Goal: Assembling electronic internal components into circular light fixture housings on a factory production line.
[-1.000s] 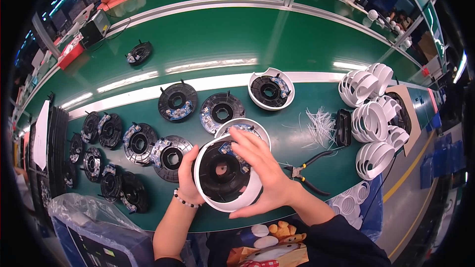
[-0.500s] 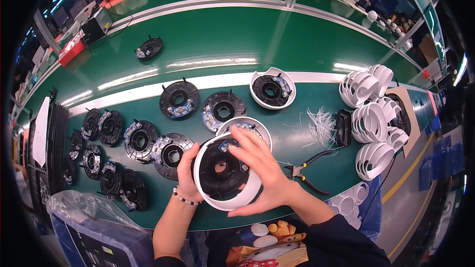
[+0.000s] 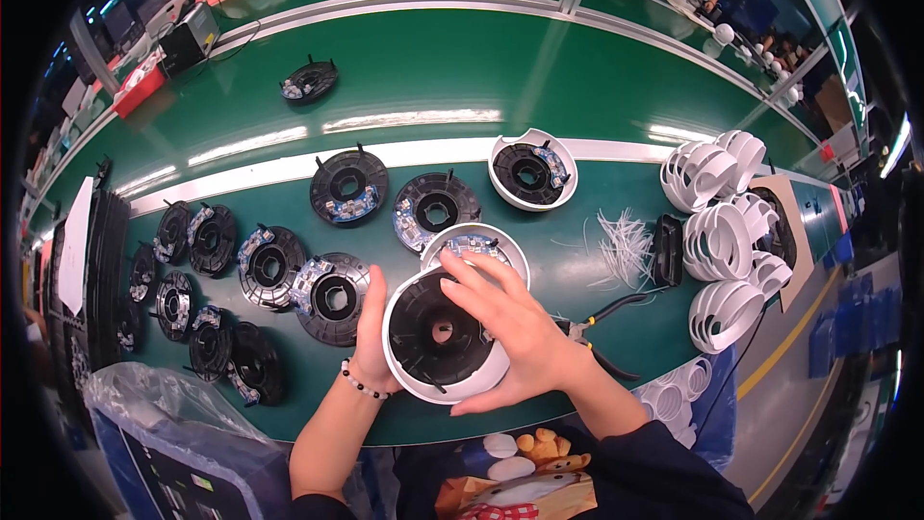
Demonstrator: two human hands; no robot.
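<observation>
Between my two hands is a white round housing [image 3: 397, 374] with a black plastic disc [image 3: 433, 351] seated inside it. My left hand [image 3: 371, 342] cups the housing's left side, thumb pointing up along the rim. Across the right side lies my right hand [image 3: 515, 332], its fingers over the disc's upper right and its thumb under the lower rim. The fingers hide part of the disc. Just behind them, a second white housing [image 3: 523, 255] on the bench holds a blue circuit board. Another housing [image 3: 505, 195] with a black disc and board sits farther back.
Several black discs with blue boards [image 3: 348, 188] spread over the green bench to the left. Rightward lie cutting pliers [image 3: 611, 308], white cable ties [image 3: 626, 246], a black tray [image 3: 667, 248] and stacked white rings [image 3: 717, 236]. One disc [image 3: 310, 84] rests on the green belt beyond.
The black disc has turned inside the housing, and the board pieces visible on it before are now out of sight. On the belt, the lone disc has shifted right.
</observation>
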